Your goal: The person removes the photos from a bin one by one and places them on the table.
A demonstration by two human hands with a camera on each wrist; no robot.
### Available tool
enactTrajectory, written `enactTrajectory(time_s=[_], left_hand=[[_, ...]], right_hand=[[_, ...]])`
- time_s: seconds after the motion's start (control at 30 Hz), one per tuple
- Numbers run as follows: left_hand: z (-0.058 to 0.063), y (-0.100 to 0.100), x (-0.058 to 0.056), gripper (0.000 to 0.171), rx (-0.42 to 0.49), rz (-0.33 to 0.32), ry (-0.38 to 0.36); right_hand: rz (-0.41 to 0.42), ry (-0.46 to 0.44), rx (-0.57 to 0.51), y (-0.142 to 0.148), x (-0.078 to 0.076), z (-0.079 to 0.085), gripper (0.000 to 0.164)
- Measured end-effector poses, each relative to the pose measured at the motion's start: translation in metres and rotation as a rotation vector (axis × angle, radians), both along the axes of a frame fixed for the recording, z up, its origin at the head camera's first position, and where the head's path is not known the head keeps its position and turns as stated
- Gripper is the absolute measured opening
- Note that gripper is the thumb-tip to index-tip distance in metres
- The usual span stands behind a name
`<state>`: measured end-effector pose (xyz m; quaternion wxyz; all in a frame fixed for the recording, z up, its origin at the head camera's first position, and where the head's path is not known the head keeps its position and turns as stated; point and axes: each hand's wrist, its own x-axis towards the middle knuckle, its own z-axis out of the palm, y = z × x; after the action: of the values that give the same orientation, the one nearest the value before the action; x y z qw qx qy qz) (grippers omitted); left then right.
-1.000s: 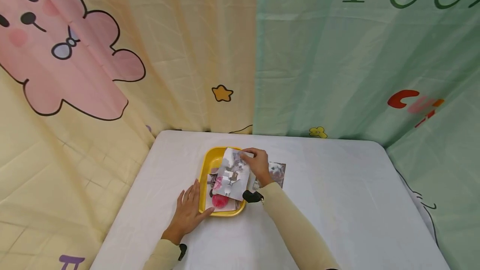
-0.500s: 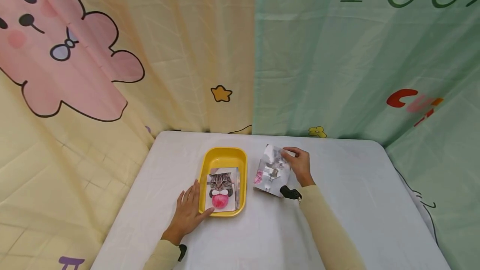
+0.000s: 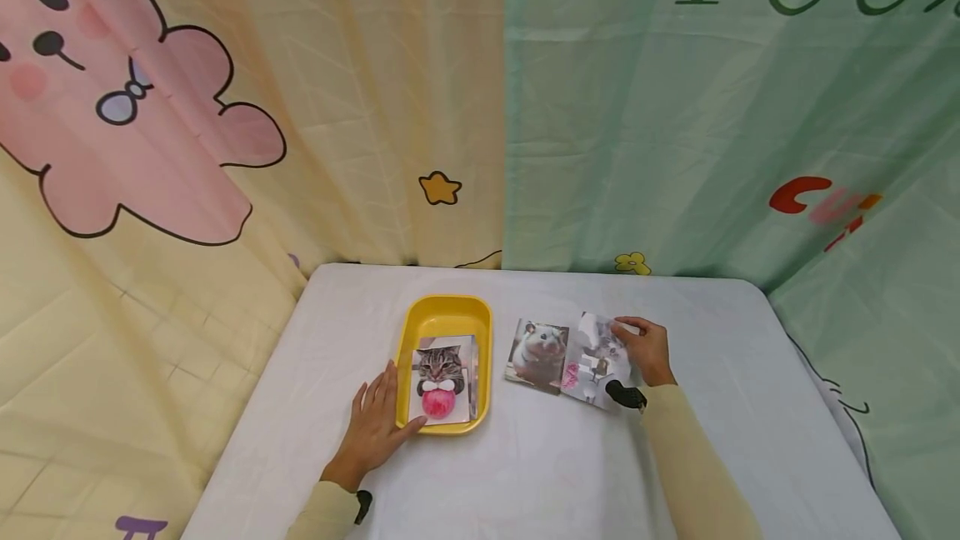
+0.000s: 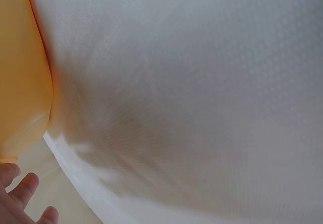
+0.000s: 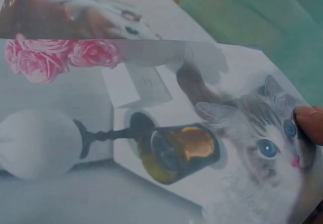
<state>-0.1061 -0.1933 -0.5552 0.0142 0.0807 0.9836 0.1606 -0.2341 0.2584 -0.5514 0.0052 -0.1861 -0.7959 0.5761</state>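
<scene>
Tray [image 3: 447,322] on my worktop [image 3: 540,473], left of the hamster photo [image 3: 537,354].
Cat photo [image 3: 440,382] inside; farthest right, the kitten photo [image 3: 591,363] in my right fingers [image 3: 633,322].

Kitten card [image 3: 595,363] shifted right; apparently lowered.

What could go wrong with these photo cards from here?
The right grip pinches the cat-and-roses card along one side only, so the free side might swing or bend. That card's left edge meets or overlaps the hamster card, so it may nudge it askew. The left grip lies against the yellow tray; an accidental push could shift it.
</scene>
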Motion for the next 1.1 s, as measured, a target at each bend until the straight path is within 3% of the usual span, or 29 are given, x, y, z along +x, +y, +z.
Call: enactTrajectory(time_s=[0.23,0.43,0.8,1.1], left_hand=[[-0.001,0.000,0.000,0.101,0.001,-0.003,0.002],[0.002,0.000,0.000,0.102,-0.009,-0.010,-0.007],[0.002,-0.001,0.001,0.103,0.001,-0.005,-0.021],[0.001,0.000,0.000,0.103,0.009,-0.001,-0.023]], right_hand=[[0.015,-0.081,0.047,0.008,0.002,-0.020,0.033],[0.024,-0.068,0.088,0.008,0.002,-0.023,0.032],[0.050,0.022,0.090,-0.004,0.006,-0.008,0.032],[0.143,0.167,0.079,-0.055,0.003,0.016,0.030]])
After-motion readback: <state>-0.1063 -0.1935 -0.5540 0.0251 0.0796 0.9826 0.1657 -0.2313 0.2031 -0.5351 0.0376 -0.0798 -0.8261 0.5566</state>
